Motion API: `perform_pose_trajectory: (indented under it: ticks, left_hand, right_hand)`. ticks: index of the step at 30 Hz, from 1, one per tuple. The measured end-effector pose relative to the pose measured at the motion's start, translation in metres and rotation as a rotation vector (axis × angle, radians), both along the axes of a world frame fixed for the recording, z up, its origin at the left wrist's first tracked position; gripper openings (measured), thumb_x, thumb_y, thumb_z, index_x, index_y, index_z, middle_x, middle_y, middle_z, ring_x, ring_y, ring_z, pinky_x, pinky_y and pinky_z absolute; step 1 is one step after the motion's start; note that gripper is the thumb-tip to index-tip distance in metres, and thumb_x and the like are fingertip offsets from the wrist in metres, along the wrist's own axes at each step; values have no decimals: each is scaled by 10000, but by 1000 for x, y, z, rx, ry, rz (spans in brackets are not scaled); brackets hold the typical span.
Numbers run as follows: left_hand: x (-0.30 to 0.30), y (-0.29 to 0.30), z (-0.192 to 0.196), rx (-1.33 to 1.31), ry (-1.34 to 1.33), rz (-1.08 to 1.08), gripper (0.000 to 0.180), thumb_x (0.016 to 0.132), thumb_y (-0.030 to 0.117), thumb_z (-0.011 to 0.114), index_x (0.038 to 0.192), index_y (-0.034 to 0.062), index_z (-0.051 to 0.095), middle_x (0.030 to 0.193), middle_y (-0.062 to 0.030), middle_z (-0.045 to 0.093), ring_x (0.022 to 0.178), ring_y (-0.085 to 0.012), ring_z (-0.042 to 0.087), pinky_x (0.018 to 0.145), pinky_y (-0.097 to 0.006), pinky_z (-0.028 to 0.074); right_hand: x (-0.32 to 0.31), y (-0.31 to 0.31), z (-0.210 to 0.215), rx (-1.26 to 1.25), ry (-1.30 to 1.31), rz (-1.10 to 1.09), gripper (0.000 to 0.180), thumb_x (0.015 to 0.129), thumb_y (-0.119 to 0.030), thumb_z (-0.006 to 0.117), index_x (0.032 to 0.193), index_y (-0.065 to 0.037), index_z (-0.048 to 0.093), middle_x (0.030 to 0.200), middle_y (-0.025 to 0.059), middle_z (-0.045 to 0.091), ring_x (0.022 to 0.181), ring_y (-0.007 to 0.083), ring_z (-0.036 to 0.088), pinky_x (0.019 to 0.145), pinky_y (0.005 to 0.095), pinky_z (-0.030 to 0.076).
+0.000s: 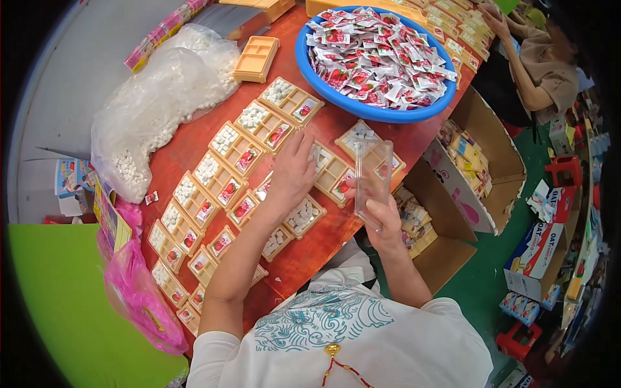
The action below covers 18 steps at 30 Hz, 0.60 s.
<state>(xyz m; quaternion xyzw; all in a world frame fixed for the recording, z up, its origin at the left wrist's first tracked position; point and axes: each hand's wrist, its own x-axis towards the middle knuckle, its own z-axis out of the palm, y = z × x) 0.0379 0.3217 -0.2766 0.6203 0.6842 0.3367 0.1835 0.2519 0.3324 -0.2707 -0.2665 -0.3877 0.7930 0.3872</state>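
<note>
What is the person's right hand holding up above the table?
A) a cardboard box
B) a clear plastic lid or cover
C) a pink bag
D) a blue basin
B: the right hand grips a clear plastic cover, see-through and upright, over the yellow trays, while the left hand rests on a tray.

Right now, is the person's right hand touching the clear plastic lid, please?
Touching. The head view shows the right hand gripping the clear plastic lid by its lower end, fingers wrapped around it above the red table.
</note>
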Motion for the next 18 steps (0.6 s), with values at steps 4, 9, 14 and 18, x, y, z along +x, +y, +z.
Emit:
perform_pose_trajectory:
  ticks: [4, 9, 14, 18]
  left_hand:
    - [23, -3, 3, 46, 490, -107, 617, 879, 337, 524, 1385, 24, 363, 1440, -246, 300, 1338, -430, 267, 1077, -528, 238]
    - [31, -5, -13, -91, 593, -160, 676, 888, 471, 466, 1410, 60, 340, 1475, -230, 254, 1365, -438, 199, 1080, -580, 172]
    - [29, 0, -14, -148, 671, -182, 694, 895, 503, 434, 1437, 91, 298, 1503, -221, 199, 1376, -437, 177, 1081, -601, 144]
    - [37, 3, -5, -125, 657, -157, 685, 888, 479, 456, 1427, 81, 316, 1501, -200, 222, 1379, -416, 194, 1060, -650, 128]
  right_hand:
    - [6, -1, 2, -7, -20, -27, 805, 752, -342, 598, 1417, 7, 307, 1219, 158, 510, 1065, 215, 538, 951, 334, 382]
    - [16, 1, 6, 49, -37, -68, 790, 756, -348, 592, 1416, -4, 324, 1206, 158, 516, 1061, 208, 532, 963, 333, 374]
    - [34, 7, 1, 71, -57, -131, 790, 759, -352, 593, 1412, 4, 326, 1224, 160, 510, 1068, 203, 529, 981, 335, 369]
    - [51, 13, 0, 106, -65, -232, 785, 757, -336, 604, 1398, 27, 334, 1214, 148, 531, 1063, 196, 540, 996, 344, 373]
